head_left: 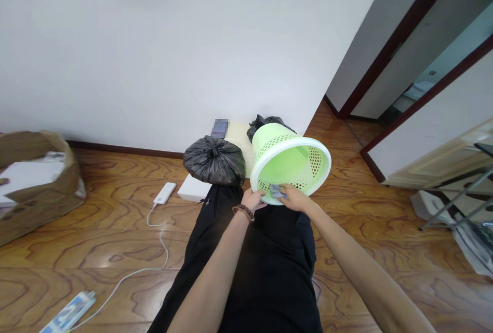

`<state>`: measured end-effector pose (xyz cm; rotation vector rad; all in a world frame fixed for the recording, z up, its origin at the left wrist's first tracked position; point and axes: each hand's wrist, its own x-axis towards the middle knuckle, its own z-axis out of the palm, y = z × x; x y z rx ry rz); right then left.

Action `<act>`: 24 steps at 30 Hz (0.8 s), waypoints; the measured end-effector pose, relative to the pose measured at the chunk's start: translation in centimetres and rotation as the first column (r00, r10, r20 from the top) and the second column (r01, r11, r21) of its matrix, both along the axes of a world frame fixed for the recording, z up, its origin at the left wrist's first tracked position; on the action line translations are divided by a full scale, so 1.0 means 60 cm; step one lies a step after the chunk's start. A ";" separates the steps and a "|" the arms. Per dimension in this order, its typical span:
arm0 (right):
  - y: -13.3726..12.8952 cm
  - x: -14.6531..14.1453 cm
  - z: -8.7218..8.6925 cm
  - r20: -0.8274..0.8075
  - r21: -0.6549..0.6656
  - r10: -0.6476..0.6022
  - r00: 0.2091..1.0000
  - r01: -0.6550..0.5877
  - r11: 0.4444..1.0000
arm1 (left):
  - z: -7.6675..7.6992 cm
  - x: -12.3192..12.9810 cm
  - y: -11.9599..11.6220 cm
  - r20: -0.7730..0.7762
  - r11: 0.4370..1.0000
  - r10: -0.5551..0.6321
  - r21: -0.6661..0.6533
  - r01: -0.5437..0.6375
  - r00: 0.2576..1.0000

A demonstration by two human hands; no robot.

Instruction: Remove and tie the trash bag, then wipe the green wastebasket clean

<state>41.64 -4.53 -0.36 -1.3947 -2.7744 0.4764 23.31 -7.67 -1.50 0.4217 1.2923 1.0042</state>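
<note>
A light green basket [273, 135] with a white rim and round holes lies tipped, its mouth facing me. My left hand [254, 199] is closed on the rim at the lower left. A small grey-blue cloth [276, 191] is pinched in my right hand [291, 197], against the inside of the basket near the lower rim. Left of the basket sits a knotted black plastic bag [215, 161]. Another black bag [265, 122] shows partly behind the basket.
An open cardboard box [42, 197] stands at the far left. A white box [193, 188], a white adapter [165, 193] with its cable and a power strip [71, 313] lie on the wooden floor. A metal rack [458, 204] is at right.
</note>
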 end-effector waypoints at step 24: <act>0.018 0.012 0.058 0.158 0.432 -0.335 0.929 0.241 0.869 | 0.081 -0.047 0.014 -0.719 0.956 0.160 0.284 0.076 0.676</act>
